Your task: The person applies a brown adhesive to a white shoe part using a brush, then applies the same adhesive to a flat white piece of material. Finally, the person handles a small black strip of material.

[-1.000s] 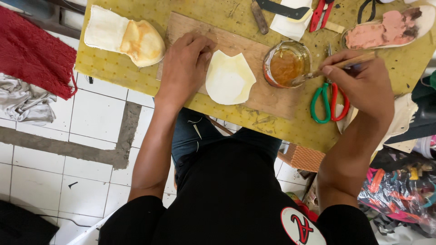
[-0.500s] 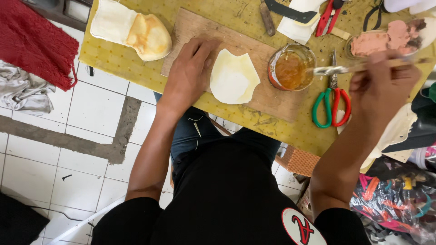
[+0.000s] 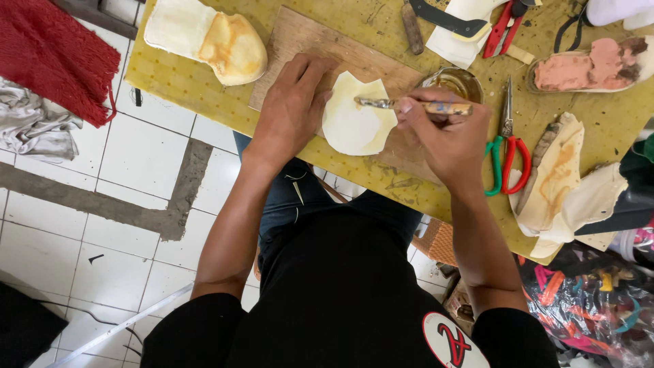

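A pale cream, shield-shaped piece of thin sheet material lies flat on a brown wooden board, which rests on the yellow-covered counter. The piece is pinned at its near-left edge by the left hand, whose fingers are laid flat and spread, gripping nothing. A small brush with a pale wooden handle is pinched in the closed fingers of the right hand, and its bristle end is set on the upper part of the cream piece. An amber tint is seen along the lower right edge of the piece, while most of its face looks bare and dry, so the coating is judged to be at an early stage, with the greater part of the surface left to cover. A round glass jar of amber liquid stands just beyond the right hand, touching the board's far corner as far as can be told. Green- and red-handled scissors lie just to the right of that hand. Other shaped pieces already stained amber are seen at the counter's far left and right, well apart from the board.
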